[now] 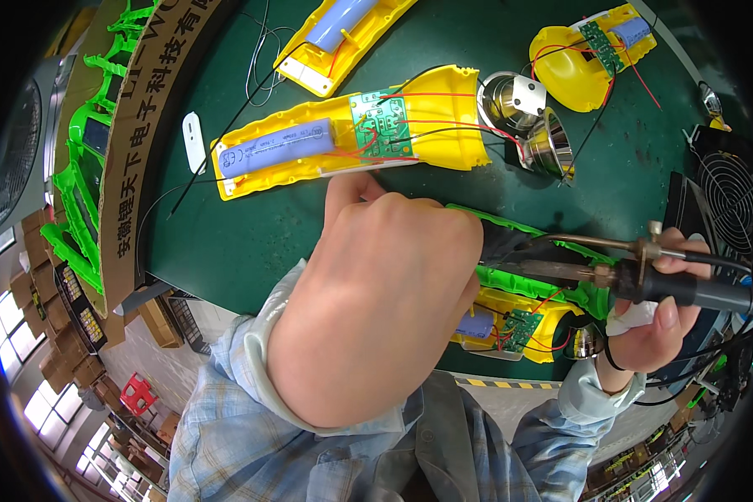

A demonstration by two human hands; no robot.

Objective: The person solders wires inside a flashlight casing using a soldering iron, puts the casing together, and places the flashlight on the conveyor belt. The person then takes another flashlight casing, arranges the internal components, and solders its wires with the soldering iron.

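Yellow plastic torch shell [351,138] under the left hand's [376,293] fingertip; right hand [657,322] grips the soldering iron [644,280].

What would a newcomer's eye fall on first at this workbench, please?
Probably the left hand, large in the middle, reaching toward the open yellow flashlight shell with its blue battery and green circuit board on the dark green table. At right, the right hand grips a soldering iron.

electronics workshop: soldering iron [644,272], circuit boards [380,125].
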